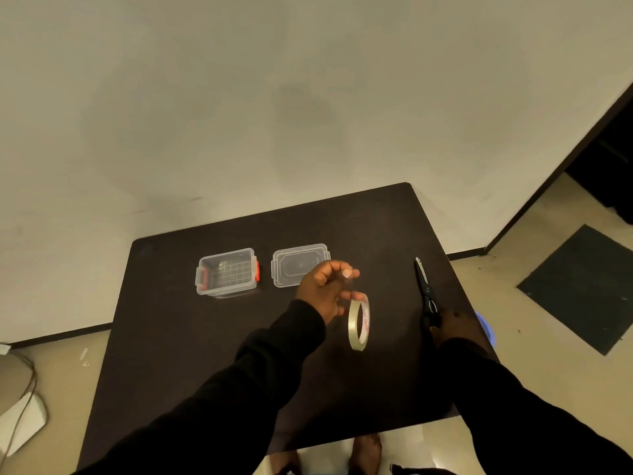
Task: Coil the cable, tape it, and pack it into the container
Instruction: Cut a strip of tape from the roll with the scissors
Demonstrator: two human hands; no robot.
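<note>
The dark tabletop [191,337] fills the lower middle of the frame, its far edge running up toward a rounded corner at upper centre and its right edge slanting down past the scissors [424,289]. Bare surface lies open across the left half and the near middle.

A clear container [226,273] with red latches stands open toward the far left of the tabletop. Just beside it on the right, apart from it, its clear lid [291,269] lies flat, partly covered by the left hand [325,289].

The left hand is raised over the centre, fingers loosely curled, with the lower fingertips on the upper rim of a tape roll [359,322]. The roll is a thin, pale, see-through ring standing on edge, with faint red print on its inner side.

The right hand [452,329] rests near the right edge, closed around the black handles of the scissors, whose blades lie shut and point toward the far edge.

No cable can be made out on the tabletop.
</note>
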